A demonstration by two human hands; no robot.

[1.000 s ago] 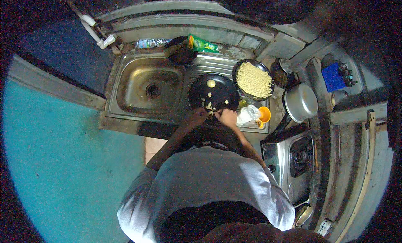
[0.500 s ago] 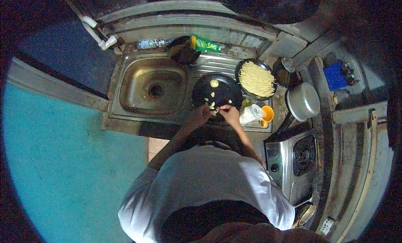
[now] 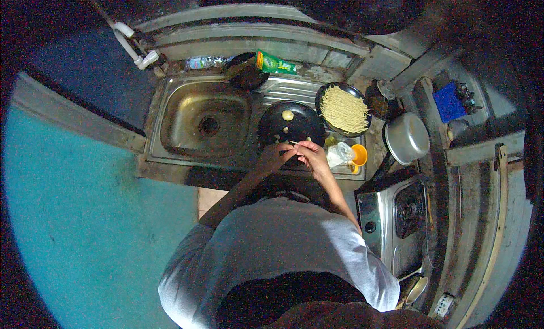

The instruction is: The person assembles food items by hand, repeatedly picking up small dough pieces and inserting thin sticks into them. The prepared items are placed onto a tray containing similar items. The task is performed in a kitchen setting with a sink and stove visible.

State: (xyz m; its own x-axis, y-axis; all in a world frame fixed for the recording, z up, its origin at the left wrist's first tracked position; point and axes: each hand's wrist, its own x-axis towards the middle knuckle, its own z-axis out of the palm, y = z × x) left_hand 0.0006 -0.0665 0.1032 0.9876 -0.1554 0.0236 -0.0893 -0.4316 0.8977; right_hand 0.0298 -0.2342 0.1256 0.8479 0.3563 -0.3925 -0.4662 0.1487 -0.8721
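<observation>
My left hand [image 3: 275, 155] and my right hand [image 3: 313, 156] meet over the near edge of a round black plate [image 3: 307, 119]. Both are closed, fingertips pinched together around a small pale piece that looks like a garlic clove [image 3: 293, 142]; its exact shape is partly hidden by the fingers. A round, pale yellow bulb, perhaps a peeled onion [image 3: 288, 115], lies toward the plate's far side. Nearer the hands is a small pale clove [image 3: 285, 129]. Other small pieces are mostly covered by my hands.
A steel sink [image 3: 181, 133] is at left. Right of the black plate are a dark plate of noodles [image 3: 344, 111], a white plastic bag [image 3: 339, 154], an orange cup [image 3: 360, 155], a metal pot [image 3: 411, 138] and a stove [image 3: 388, 215]. A green packet [image 3: 276, 63] lies behind.
My hands have come together and lifted slightly, now covering most of the small pieces on the plate. The whole view has shifted a little.
</observation>
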